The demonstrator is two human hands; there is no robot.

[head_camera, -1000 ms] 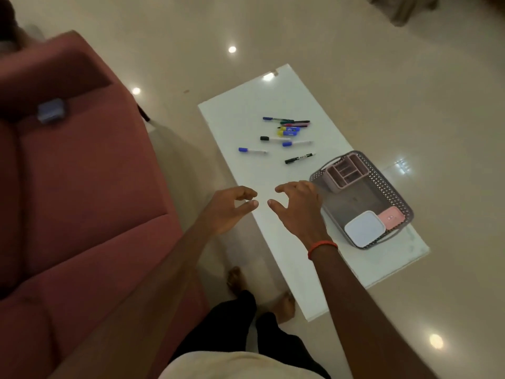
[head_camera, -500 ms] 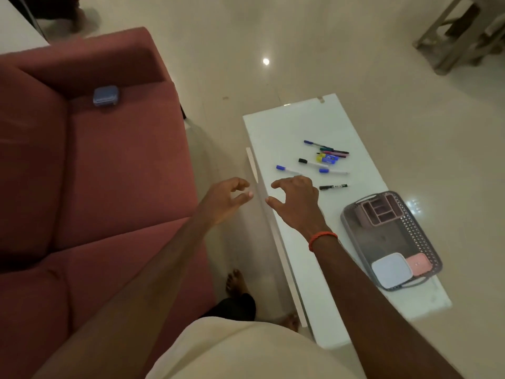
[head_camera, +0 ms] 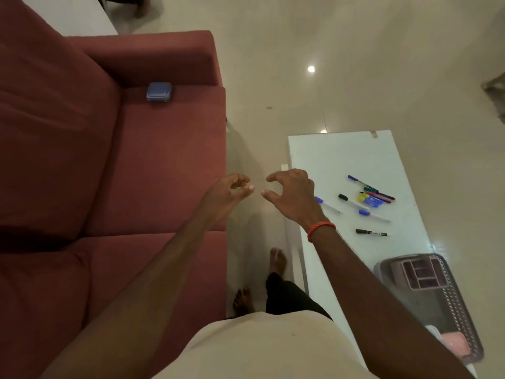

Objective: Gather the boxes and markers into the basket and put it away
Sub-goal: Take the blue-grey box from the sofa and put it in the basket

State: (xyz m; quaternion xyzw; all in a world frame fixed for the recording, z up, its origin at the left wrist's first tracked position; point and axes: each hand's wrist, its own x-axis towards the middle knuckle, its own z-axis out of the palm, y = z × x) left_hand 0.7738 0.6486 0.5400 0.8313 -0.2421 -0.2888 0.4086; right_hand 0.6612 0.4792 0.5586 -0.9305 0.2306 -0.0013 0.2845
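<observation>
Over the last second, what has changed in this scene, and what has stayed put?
The view swung left toward the sofa, bringing the blue box closer. The left hand and right hand, both empty, left the table for the floor gap. Markers and basket stayed put.

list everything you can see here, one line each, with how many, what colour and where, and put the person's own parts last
sofa: one, dark red, left
box: one, blue, on the sofa's far corner
table: one, white, right
markers: several, mostly blue and black, loose on the table
basket: one, grey, near end of the table
organiser: one, pink, inside the basket
pink box: one, in the basket's near corner
left hand: empty, over the floor gap
right hand: empty, orange wristband
</observation>
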